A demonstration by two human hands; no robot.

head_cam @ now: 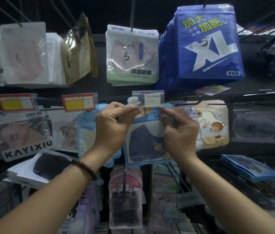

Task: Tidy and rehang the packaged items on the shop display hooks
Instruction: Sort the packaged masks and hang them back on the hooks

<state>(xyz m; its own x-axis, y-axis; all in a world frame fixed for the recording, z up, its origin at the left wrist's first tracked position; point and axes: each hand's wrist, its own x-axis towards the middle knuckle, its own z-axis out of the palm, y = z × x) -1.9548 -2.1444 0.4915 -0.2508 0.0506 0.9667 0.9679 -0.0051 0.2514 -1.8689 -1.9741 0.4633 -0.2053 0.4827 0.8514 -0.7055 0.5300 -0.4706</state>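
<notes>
Your left hand (pixel 114 127) and right hand (pixel 179 132) pinch the clear price tag (pixel 147 98) (handwritten label inside) by its 2 lower corners, over the blue mask packet (pixel 143 144).

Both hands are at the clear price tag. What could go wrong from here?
1. The left hand and right hand pinch only the lower edge of the clear price tag; it may pop off.
2. Neither hand seems to hold the blue mask packet behind them, so a nudge could drop it.

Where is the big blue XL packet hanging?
In the head view, the blue XL packet hangs at upper right, just right of the UPF100+ packet.
</notes>
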